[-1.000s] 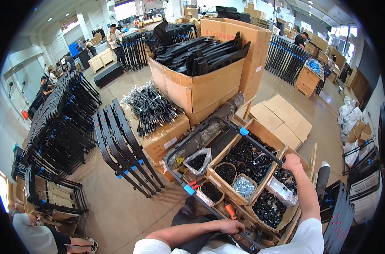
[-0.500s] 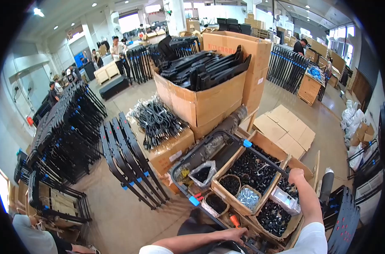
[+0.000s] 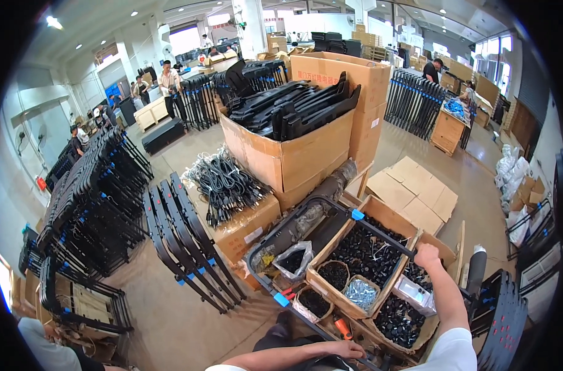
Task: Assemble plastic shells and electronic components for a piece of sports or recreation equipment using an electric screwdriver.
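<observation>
A black U-shaped tube frame (image 3: 383, 234) with blue sleeves lies slanted across wooden parts boxes. My right hand (image 3: 426, 255) is closed round its far right arm. At the lower edge, my left hand (image 3: 347, 349) has its fingers curled over the frame's near arm, partly hidden. Beneath the frame, a wooden box (image 3: 332, 293) holds many small black plastic parts and a bag of silvery screws (image 3: 361, 293). An orange-handled tool (image 3: 342, 328) lies near my left hand. Beside the right forearm sits a small clear-and-white box (image 3: 413, 293).
A large carton (image 3: 253, 148) of black panels stands ahead, near bundled cables (image 3: 229, 188) on another carton. Black frames (image 3: 188, 241) stand at the left, with more stacked frames (image 3: 96, 191) beyond. Flattened cardboard (image 3: 414, 191) lies on the floor at right. Several people work farther off.
The view has shifted slightly. My left hand has moved a little down along the frame's near arm, and more of the orange-handled tool shows. My right hand keeps its grip.
</observation>
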